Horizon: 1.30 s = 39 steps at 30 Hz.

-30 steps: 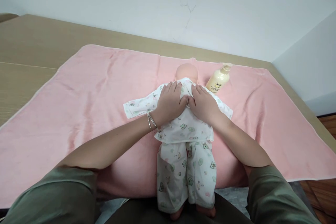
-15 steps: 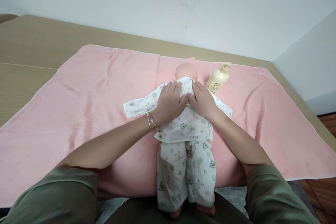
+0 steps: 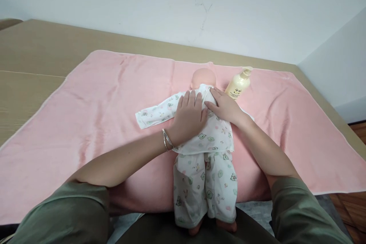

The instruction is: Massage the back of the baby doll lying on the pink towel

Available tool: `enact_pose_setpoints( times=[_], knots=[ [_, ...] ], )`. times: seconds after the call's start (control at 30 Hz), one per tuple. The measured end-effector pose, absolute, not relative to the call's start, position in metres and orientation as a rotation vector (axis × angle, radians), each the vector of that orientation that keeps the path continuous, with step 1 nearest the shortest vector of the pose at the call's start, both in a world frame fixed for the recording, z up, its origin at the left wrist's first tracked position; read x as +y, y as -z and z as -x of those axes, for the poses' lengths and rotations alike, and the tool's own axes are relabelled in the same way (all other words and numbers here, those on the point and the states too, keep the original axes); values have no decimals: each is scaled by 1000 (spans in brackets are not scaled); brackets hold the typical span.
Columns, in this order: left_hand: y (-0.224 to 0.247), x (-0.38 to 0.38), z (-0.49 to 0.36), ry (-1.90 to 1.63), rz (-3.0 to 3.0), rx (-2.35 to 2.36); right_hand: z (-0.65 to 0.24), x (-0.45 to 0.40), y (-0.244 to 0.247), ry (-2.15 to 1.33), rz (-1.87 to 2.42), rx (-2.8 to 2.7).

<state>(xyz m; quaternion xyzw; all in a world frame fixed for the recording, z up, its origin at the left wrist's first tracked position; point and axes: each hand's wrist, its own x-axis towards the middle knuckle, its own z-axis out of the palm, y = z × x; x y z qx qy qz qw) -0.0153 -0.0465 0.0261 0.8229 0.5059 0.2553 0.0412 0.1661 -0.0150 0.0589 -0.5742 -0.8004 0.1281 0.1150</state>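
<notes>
Apparently face down, a doll (image 3: 206,148) is lying under left hand (image 3: 191,118) and right hand (image 3: 225,107)

Head (image 3: 203,77) is pointing to twelve o'clock, feet (image 3: 228,225) to six, probably giving both palms even reach. Left fingers (image 3: 186,100) are lying straight, barely parted; right ones are resting slightly spread. Neither hand is gripping anything; both are touching the doll's clothed back. Pink blanket (image 3: 120,95) beneath is covering the tabletop (image 3: 37,51), likely as padding. Pump bottle (image 3: 238,85) is sitting at one o'clock, seemingly handy.

Indoor room, exact kind unclear: white wall (image 3: 114,4), wood-toned table (image 3: 37,49) under pink blanket (image 3: 137,78), brown floor (image 3: 356,209).
</notes>
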Motion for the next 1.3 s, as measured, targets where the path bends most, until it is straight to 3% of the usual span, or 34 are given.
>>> enact_pose_setpoints(
  times=[0.43, 0.7, 1.03, 1.3],
  knots=[
    [-31, -20, 22, -696, -2532, 1441, -141, -50, -48, -50, 1705, -2304],
    [-31, -40, 17, -677, -2532, 1524, -157, -21, -64, -338, 1753, -2312],
    [-41, -21, 20, -643, -2547, 1459, -136, -52, -57, -16, 1778, -2351],
    [-27, -43, 15, -770, -2545, 1524, -152, -27, -64, -243, 1786, -2316]
  ],
)
